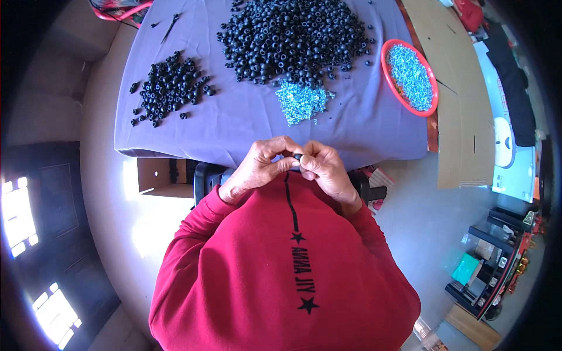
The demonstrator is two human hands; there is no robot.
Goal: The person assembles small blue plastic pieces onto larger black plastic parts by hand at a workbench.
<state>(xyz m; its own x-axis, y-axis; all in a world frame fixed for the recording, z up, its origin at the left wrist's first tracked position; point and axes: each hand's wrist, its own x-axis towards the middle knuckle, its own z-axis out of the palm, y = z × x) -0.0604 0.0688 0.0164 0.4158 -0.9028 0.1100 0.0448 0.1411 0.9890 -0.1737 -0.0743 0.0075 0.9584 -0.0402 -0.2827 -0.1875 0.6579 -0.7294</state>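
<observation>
Both hands meet close to the chest, just past the near edge of the desk point(175, 140), which is draped in a lilac cloth. The left hand point(260, 167) and the right hand point(325, 169) pinch one small black ring-shaped rubber piece point(298, 157) between them; the fingers of each hand are curled tight around it, thumbs and forefingers doing the gripping, and only a sliver of the piece shows between the fingertips. Whether a metal part is already seated in it cannot be told, since the fingers hide it. To do this step well, it seems best to keep the piece squarely between both thumbs, hold it steady with one hand and press or twist with the other, so that it does not spring away onto the red sweatshirt point(281, 275) below. Well ahead on the cloth lie a large heap of black rubber rings point(293, 38), a smaller separate heap of black rings point(170, 88) to the left, a little mound of shiny silver metal bits point(301, 102), and a red oval plastic dish point(434, 93) holding more of them at the right edge.
</observation>
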